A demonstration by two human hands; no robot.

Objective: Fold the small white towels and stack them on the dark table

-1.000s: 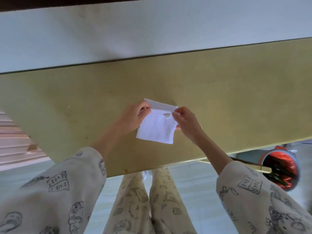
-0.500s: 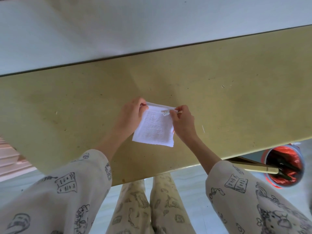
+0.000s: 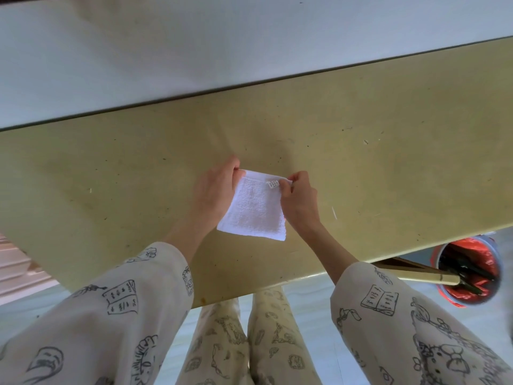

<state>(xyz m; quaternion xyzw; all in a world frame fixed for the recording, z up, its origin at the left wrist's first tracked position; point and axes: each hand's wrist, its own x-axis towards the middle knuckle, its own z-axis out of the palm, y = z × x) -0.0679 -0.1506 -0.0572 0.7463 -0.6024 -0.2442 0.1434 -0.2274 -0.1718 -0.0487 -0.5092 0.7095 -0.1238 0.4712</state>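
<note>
A small white towel [image 3: 254, 209], folded over, lies on the olive-yellow table [image 3: 361, 168] near its front edge. A small label shows at the towel's far right corner. My left hand [image 3: 215, 190] pinches the far left corner. My right hand [image 3: 298, 197] pinches the far right corner beside the label. The towel's near edge rests flat on the table. No other towel or stack is in view.
A white wall or board [image 3: 194, 51] runs along the table's far edge. To the right below the table stands a red-lined bin [image 3: 469, 270] with a stick-like handle [image 3: 416, 273] leaning into it. My legs stand at the table's front edge.
The towel's upper layer has come down flatter onto the lower one, with both hands still pinching its far corners. The camera has shifted a little.
</note>
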